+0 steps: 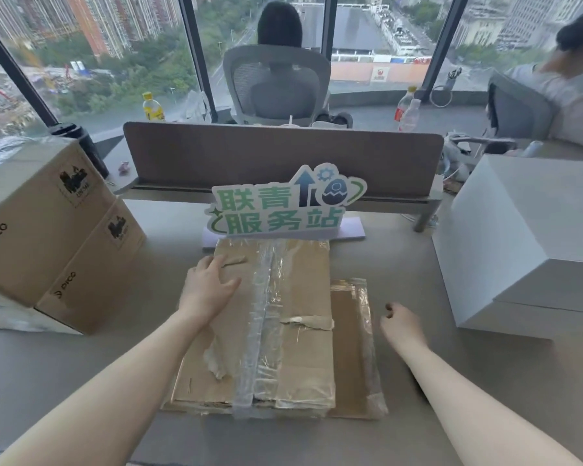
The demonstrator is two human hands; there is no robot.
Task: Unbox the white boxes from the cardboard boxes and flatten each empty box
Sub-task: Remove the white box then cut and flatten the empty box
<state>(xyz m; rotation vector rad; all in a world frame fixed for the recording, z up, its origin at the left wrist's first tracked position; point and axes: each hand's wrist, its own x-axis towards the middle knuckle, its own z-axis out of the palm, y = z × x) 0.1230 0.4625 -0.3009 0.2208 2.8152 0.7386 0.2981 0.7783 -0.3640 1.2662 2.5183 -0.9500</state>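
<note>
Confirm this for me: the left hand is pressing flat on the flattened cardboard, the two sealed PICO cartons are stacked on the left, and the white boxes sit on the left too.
One detail is off: the white boxes sit on the right of the desk, not the left. The head view shows it. The rest holds: the left hand lies flat on the flattened cardboard, and the PICO cartons are stacked on the left.

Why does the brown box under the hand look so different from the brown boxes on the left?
The box under the left hand, the flattened box, lies squashed flat on the desk; the stacked boxes on the left stand full-shaped. The flattened box has torn, loose tape; the stacked boxes look closed, one atop another, with printed logos. All are brown cardboard.
</note>
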